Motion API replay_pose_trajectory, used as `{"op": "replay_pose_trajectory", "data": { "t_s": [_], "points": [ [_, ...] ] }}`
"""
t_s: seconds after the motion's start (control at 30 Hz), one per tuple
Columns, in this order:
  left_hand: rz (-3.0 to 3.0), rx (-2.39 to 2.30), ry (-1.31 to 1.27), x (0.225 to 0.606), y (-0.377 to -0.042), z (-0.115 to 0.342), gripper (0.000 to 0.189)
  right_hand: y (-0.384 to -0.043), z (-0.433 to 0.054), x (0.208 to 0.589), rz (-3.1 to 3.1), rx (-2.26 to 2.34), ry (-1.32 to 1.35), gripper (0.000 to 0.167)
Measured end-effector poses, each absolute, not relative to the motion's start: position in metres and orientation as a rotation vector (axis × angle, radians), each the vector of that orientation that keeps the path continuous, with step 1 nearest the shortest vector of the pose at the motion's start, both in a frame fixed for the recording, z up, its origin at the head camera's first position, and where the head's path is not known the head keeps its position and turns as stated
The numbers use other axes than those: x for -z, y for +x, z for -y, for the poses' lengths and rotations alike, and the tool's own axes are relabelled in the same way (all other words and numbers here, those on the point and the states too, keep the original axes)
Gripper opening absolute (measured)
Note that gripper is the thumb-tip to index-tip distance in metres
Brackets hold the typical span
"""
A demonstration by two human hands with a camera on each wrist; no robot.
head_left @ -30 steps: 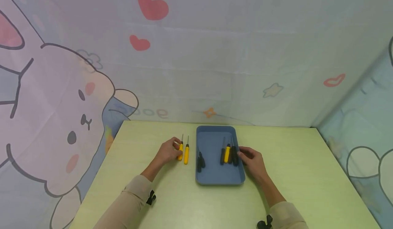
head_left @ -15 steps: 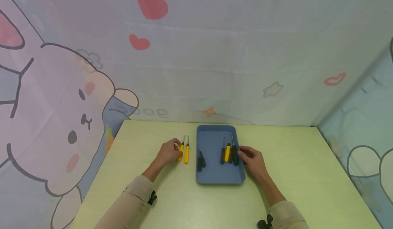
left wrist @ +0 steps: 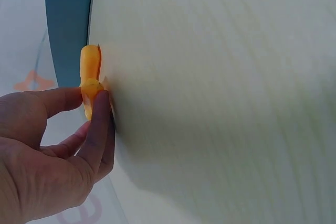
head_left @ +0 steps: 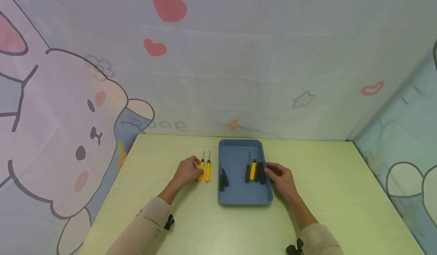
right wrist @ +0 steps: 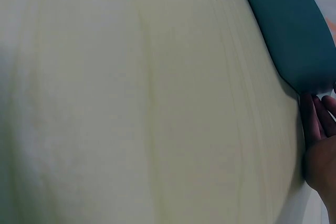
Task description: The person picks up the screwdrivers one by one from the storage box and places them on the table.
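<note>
My left hand [head_left: 187, 170] pinches the handle of a yellow screwdriver [head_left: 201, 165] between thumb and fingers, its shaft pointing away from me. Just right of it, a second yellow screwdriver [head_left: 207, 172] lies nearly parallel on the table. In the left wrist view the butt of the held screwdriver [left wrist: 92, 85] shows at my fingertips. A blue-grey tray [head_left: 244, 199] stands to the right. My right hand [head_left: 282, 180] holds the tray's right wall, thumb at the rim and fingers outside; the right wrist view shows those fingers [right wrist: 310, 116] against the tray's side.
Along the tray's right side lie several black-handled screwdrivers [head_left: 261, 174] with one yellow-handled screwdriver [head_left: 253, 171] among them. Small black-handled screwdrivers [head_left: 222, 183] lie by its left wall. The pale table [head_left: 205, 224] ends at a printed cloth backdrop [head_left: 218, 76].
The screwdriver in my left hand has shifted slightly right and toward me, tilting to the right and then straightening a little. The right hand and the tray keep their places.
</note>
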State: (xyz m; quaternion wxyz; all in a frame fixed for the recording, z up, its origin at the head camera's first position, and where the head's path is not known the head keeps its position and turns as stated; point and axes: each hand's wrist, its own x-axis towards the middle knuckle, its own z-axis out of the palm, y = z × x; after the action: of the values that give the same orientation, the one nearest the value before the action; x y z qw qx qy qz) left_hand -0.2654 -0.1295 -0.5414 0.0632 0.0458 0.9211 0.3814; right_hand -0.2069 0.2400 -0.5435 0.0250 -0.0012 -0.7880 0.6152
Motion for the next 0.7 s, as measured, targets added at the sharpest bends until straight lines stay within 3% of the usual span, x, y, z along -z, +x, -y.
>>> {"op": "replay_pose_trajectory", "data": {
  "t_s": [0.7],
  "points": [
    [-2.797,-1.005,0.154,0.5398,-0.2618,0.1298,0.034,-0.2083,-0.2415,0.546,2.416,-1.907,0.021,0.038]
  ]
}}
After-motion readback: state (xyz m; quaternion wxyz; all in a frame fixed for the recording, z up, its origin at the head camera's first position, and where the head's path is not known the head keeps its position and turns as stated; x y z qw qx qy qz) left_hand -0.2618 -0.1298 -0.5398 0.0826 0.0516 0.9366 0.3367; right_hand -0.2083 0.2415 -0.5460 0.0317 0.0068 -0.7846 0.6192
